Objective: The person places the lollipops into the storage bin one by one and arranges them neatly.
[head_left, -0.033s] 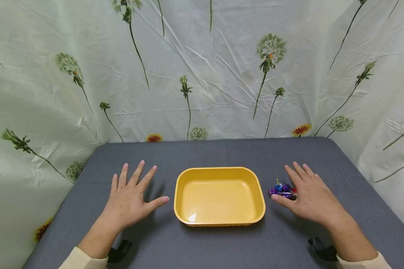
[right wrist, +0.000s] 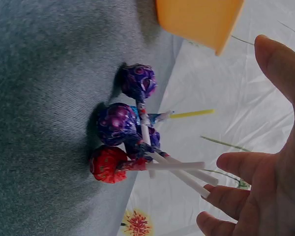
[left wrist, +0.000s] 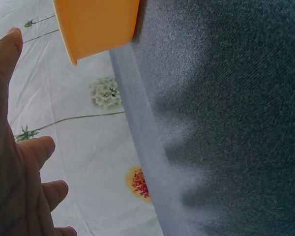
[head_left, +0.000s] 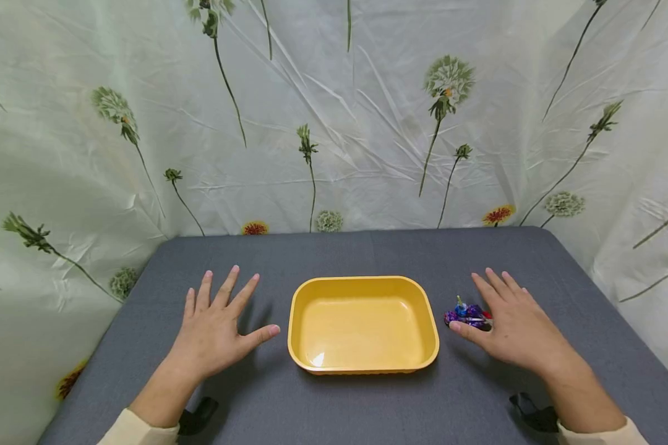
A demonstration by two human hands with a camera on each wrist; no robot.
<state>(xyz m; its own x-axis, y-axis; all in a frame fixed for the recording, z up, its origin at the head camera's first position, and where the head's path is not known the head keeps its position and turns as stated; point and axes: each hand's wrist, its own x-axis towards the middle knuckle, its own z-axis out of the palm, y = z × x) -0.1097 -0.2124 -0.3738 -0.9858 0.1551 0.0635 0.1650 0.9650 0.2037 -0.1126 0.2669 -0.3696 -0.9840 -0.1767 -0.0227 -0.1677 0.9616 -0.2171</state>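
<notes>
Nothing has visibly moved; left grip (head_left: 213,334) spread wide, empty; right grip (head_left: 514,327) likewise, near lollipops (right wrist: 117,124).

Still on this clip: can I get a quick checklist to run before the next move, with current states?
1. Left hand unoccupied, fingers spread: ok.
2. Right hand open, fingers extended: ok.
3. Yellow tray upright with nothing inside: ok.
4. Lollipops unobstructed in the head view: not ok, the right hand partly hides them.
5. Lollipops separated from one another: not ok, they lie bunched, sticks crossing.
6. Exact lollipop count: cannot tell, they overlap.
</notes>
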